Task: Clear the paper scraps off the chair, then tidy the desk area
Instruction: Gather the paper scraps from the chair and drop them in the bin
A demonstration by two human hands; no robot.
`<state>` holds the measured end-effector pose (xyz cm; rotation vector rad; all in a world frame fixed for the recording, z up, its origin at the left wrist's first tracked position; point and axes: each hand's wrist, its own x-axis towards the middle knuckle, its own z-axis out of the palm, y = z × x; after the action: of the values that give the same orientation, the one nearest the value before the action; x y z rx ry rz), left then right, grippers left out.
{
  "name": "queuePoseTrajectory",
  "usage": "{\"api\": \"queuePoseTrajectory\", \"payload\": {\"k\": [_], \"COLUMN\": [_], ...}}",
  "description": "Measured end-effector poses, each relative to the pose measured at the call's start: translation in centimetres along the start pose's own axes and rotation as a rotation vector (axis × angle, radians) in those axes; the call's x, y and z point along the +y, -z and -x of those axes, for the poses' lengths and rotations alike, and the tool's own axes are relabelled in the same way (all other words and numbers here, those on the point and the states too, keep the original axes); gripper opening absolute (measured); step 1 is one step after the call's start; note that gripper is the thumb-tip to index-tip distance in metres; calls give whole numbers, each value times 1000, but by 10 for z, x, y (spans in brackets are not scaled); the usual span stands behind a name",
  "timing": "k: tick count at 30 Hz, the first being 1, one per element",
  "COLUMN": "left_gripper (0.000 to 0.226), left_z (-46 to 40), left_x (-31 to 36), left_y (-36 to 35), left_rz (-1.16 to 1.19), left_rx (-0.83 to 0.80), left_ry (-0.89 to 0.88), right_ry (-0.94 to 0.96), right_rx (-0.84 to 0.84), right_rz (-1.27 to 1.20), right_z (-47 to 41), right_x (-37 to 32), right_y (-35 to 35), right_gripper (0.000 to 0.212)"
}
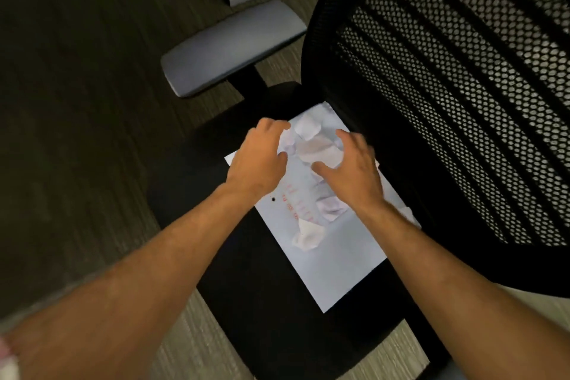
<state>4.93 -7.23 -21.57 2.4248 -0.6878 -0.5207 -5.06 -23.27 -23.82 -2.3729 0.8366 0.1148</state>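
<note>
hands: left hand [257, 160] and right hand [351, 170] spread, cupping the crumpled scraps [314, 145] between them | scraps lie on a flat sheet [333, 262] on the chair seat [262, 302] | tip: close both palms inward and sweep back to gather the smaller wad [307, 236] near the wrists

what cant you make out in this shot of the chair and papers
- Red print on the flat white paper sheet, head view: motion-blurred, unreadable.
- Crumpled white paper scraps: their count; both hands cover part of the pile.
- Left hand and right hand: blur hides whether the fingers grip the scraps.
- Black mesh office chair: its right side, cut off by the frame edge.
</note>
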Motion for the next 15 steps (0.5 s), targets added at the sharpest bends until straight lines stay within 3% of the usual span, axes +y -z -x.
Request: {"api": "queuePoseTrajectory", "payload": {"k": [3,8,15], "left_gripper": [48,55,47], "left_z": [-19,-28,-12], "left_x": [-2,1,8], "left_y": [-4,-11,-21], "left_rz": [-39,-104,-70], "left_rx": [-30,-76,-69], "left_ry": [12,42,69], "right_ry": [-53,-51,-49], "right_rx": [-22,-60,-82], "right_rz": [23,118,-147], "right_z": [-16,-21,-7], "right_x": [-6,-5,12], "right_y": [-13,-18,5], "right_gripper": [79,46,12]}}
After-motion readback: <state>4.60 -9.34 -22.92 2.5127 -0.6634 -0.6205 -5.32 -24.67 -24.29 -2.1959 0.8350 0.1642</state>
